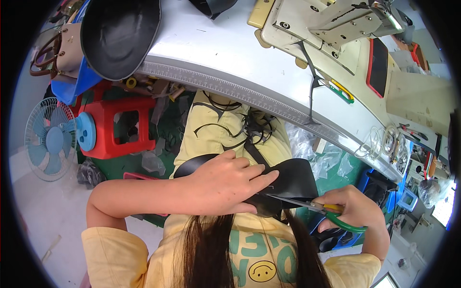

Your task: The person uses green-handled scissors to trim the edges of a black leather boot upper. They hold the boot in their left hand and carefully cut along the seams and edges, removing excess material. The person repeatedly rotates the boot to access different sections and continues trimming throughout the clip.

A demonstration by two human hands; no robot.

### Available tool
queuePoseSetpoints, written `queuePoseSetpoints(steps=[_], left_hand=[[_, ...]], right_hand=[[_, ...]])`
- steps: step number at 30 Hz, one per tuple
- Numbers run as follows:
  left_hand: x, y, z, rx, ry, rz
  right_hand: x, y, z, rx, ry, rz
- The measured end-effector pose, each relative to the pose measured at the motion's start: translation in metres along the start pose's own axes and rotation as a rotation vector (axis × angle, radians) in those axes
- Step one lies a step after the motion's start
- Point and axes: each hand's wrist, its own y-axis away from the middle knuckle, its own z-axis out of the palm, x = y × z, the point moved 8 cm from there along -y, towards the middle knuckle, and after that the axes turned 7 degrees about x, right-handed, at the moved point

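Observation:
A black, leather-like piece [295, 178] lies across my lap, its ends spreading to both sides. My left hand [226, 185] presses and grips it, with the thumb at the near edge and the fingers on top. In my right hand [357, 209] is a pair of scissors [314, 206] with one green and one yellow handle. The blades point left and reach the black piece beside my left fingertips. How far apart the blades are is hard to see. Thin black offcut strips [257, 127] lie on my trousers just beyond the piece.
A white table with a ruler strip [230, 86] along its edge stands ahead, bearing a black curved piece [120, 36], a sewing machine [331, 24], small yellow-green snips [342, 91] and a phone-like device [377, 67]. At left are a red stool [120, 127] and a blue fan [53, 139].

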Motion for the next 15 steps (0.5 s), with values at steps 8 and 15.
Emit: queuePoseSetpoints(steps=[8, 15], left_hand=[[-0.0009, 0.0002, 0.0009, -0.01, 0.002, -0.004], [-0.0004, -0.0005, 0.0002, -0.016, -0.003, -0.019]], right_hand=[[0.0, -0.0052, 0.0002, -0.039, 0.036, 0.002], [-0.0055, -0.0023, -0.0025, 0.015, 0.068, -0.016]])
